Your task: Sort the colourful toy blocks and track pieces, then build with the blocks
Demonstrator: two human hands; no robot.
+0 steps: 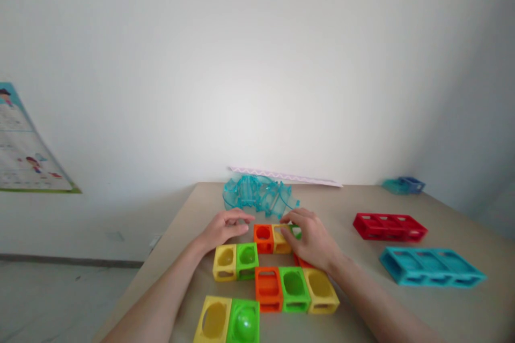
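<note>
My left hand (227,228) is beside the left end of a back row of hollow cubes, thumb and fingers apart, holding nothing. That row has an orange cube (263,238), a yellow cube (281,246) and a green cube (296,231). My right hand (311,236) is closed over the row's right part, its thumb against the yellow cube; it partly hides the green cube and an orange piece (301,262) below. Nearer me stand a yellow-green pair (247,261), an orange-green-yellow row (295,286) and another yellow-green pair (244,321).
Clear teal plastic pieces (261,195) lie behind my hands, before a pale strip (285,176) by the wall. To the right are a red three-cell block (389,226) and a turquoise one (432,267). Small blue pieces (411,185) sit in the far right corner.
</note>
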